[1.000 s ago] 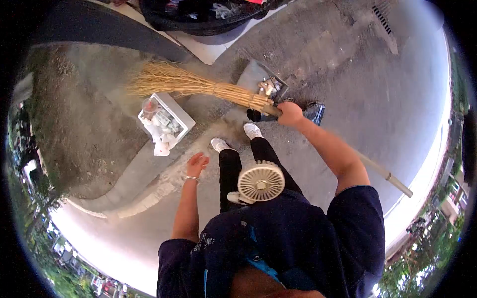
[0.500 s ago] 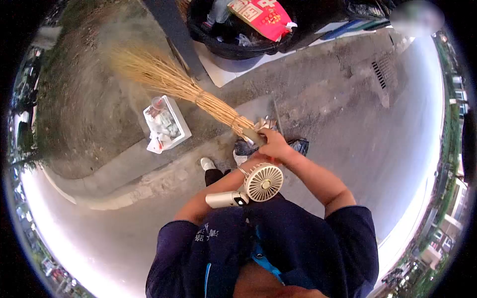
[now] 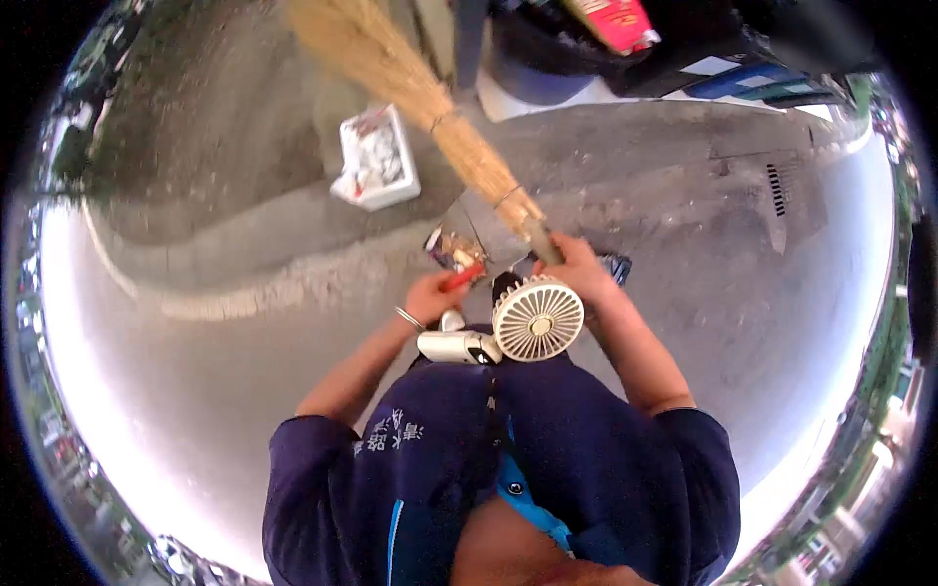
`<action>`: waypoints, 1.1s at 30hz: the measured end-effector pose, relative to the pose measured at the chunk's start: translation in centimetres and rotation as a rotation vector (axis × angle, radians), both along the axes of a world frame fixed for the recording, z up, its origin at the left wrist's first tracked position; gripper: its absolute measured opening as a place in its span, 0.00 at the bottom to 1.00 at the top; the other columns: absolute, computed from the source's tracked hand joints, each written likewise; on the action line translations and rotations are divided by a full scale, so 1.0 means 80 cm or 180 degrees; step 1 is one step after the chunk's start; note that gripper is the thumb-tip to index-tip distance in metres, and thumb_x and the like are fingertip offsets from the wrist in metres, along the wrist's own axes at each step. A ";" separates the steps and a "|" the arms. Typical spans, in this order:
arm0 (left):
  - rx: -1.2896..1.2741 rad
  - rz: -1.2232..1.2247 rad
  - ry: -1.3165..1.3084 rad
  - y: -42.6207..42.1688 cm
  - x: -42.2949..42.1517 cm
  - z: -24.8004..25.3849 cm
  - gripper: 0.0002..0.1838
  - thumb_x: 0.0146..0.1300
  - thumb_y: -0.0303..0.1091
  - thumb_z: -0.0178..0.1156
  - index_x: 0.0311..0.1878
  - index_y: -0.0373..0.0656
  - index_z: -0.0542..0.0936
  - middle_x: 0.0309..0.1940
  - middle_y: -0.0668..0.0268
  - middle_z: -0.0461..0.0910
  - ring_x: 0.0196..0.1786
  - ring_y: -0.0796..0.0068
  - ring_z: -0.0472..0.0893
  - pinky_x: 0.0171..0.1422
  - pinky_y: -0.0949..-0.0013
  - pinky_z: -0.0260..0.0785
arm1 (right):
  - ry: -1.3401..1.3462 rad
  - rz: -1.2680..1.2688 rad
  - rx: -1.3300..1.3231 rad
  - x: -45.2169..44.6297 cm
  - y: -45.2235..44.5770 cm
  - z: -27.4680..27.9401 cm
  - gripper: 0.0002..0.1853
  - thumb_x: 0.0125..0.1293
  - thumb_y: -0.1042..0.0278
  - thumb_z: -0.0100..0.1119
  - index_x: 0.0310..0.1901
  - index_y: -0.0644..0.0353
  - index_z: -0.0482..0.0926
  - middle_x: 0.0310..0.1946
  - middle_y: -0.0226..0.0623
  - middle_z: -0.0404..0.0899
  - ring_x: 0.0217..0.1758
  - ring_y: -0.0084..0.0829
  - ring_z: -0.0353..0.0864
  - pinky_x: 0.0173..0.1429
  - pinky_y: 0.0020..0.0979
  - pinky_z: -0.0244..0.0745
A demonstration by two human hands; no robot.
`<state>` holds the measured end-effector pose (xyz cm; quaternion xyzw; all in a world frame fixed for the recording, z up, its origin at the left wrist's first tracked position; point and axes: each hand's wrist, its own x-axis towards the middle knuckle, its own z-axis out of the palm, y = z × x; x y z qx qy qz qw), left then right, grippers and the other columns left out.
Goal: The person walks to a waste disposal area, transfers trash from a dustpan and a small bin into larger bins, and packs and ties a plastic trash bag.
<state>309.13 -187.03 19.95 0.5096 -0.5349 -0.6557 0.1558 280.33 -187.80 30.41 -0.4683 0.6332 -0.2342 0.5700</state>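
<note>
My right hand [image 3: 576, 269] is closed around the grip of a straw broom [image 3: 469, 156]. The broom slants up and left, its bristle end blurred near the top edge. Lower and to the left, my left hand [image 3: 430, 296] is wrapped round a red handle [image 3: 463, 277]. Just beyond that handle is a heap of mixed litter [image 3: 454, 250]. It seems to sit in a dustpan, whose outline I cannot make out clearly. Black plastic [image 3: 616, 266] shows behind my right hand. A cream handheld fan [image 3: 538, 319] hangs at my chest, covering part of the view below the hands.
A white foam box [image 3: 407, 181] of rubbish stands on the pavement to the left. At the top are a dark bin [image 3: 537, 73] and a red printed bag [image 3: 618, 21]. A kerb [image 3: 234, 298] crosses the left side; a drain grate [image 3: 776, 189] lies right.
My left hand has come away from beside the right hand, moving left with the red handle and litter. The broom is more upright. Foam box and bin appear higher and farther right.
</note>
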 end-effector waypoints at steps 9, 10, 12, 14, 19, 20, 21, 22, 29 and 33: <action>0.0032 0.0612 -0.1152 0.097 0.113 -0.034 0.16 0.51 0.40 0.66 0.38 0.38 0.80 0.23 0.61 0.79 0.27 0.73 0.77 0.35 0.68 0.69 | -0.0419 -0.0357 0.0802 -0.026 0.076 0.069 0.14 0.48 0.76 0.60 0.38 0.67 0.73 0.20 0.32 0.72 0.14 0.21 0.70 0.16 0.24 0.61; -0.0091 0.0577 -0.1362 0.091 0.109 -0.032 0.16 0.51 0.40 0.66 0.36 0.38 0.80 0.23 0.59 0.79 0.28 0.72 0.78 0.36 0.68 0.70 | -0.0270 -0.0306 0.0907 -0.034 0.080 0.061 0.13 0.48 0.76 0.60 0.37 0.67 0.73 0.19 0.31 0.71 0.14 0.21 0.70 0.16 0.24 0.61; -0.0060 0.0823 -0.1348 0.114 0.136 -0.053 0.17 0.49 0.42 0.67 0.35 0.38 0.81 0.24 0.57 0.80 0.28 0.68 0.79 0.36 0.67 0.70 | -0.0313 -0.0462 0.0965 -0.038 0.109 0.040 0.11 0.46 0.76 0.60 0.32 0.67 0.73 0.17 0.31 0.70 0.13 0.22 0.69 0.15 0.25 0.62; -0.0300 0.0922 -0.1326 0.121 0.184 -0.098 0.17 0.50 0.42 0.66 0.35 0.38 0.81 0.23 0.58 0.80 0.27 0.69 0.79 0.35 0.67 0.70 | 0.0059 -0.0418 0.0986 -0.026 0.140 0.027 0.12 0.46 0.79 0.59 0.36 0.66 0.75 0.19 0.32 0.72 0.16 0.21 0.70 0.18 0.24 0.63; -0.0144 0.0977 -0.1434 0.113 0.215 -0.066 0.12 0.55 0.36 0.64 0.35 0.36 0.80 0.22 0.65 0.78 0.24 0.78 0.76 0.32 0.70 0.71 | 0.0584 -0.0637 0.1328 -0.054 0.224 0.009 0.14 0.44 0.79 0.62 0.37 0.66 0.75 0.18 0.32 0.71 0.14 0.23 0.70 0.16 0.25 0.63; -0.0199 0.0922 -0.1408 0.115 0.229 -0.074 0.12 0.55 0.36 0.64 0.35 0.36 0.80 0.22 0.65 0.78 0.24 0.78 0.76 0.32 0.70 0.71 | 0.0582 -0.0710 0.1290 -0.054 0.243 0.010 0.14 0.44 0.79 0.62 0.37 0.66 0.75 0.18 0.32 0.71 0.14 0.23 0.70 0.16 0.25 0.63; -0.0086 0.1161 -0.1140 0.119 0.247 -0.089 0.12 0.55 0.35 0.64 0.35 0.35 0.80 0.23 0.66 0.78 0.24 0.79 0.76 0.31 0.71 0.71 | 0.0656 -0.0895 0.1339 -0.055 0.262 0.012 0.15 0.44 0.80 0.63 0.37 0.67 0.75 0.18 0.33 0.72 0.14 0.23 0.71 0.16 0.26 0.64; 0.0033 0.1392 -0.0868 0.116 0.257 -0.098 0.12 0.55 0.34 0.64 0.36 0.33 0.79 0.24 0.67 0.77 0.24 0.79 0.76 0.30 0.72 0.72 | 0.0726 -0.1081 0.1387 -0.059 0.277 0.013 0.16 0.44 0.80 0.63 0.38 0.68 0.75 0.19 0.33 0.72 0.14 0.24 0.71 0.16 0.26 0.64; -0.0206 0.1692 -0.0876 0.086 0.237 -0.048 0.13 0.54 0.31 0.64 0.36 0.29 0.77 0.24 0.65 0.76 0.22 0.77 0.77 0.25 0.74 0.73 | 0.0921 -0.1855 0.1541 -0.141 0.352 -0.018 0.16 0.42 0.80 0.65 0.36 0.71 0.75 0.18 0.36 0.73 0.13 0.27 0.72 0.14 0.29 0.64; -0.0300 0.1756 -0.0826 0.042 0.255 -0.043 0.11 0.55 0.31 0.64 0.33 0.31 0.76 0.23 0.66 0.75 0.22 0.76 0.77 0.24 0.72 0.74 | 0.0600 -0.2553 0.1581 -0.138 0.395 -0.045 0.14 0.45 0.79 0.64 0.37 0.70 0.76 0.17 0.38 0.73 0.12 0.29 0.71 0.13 0.30 0.65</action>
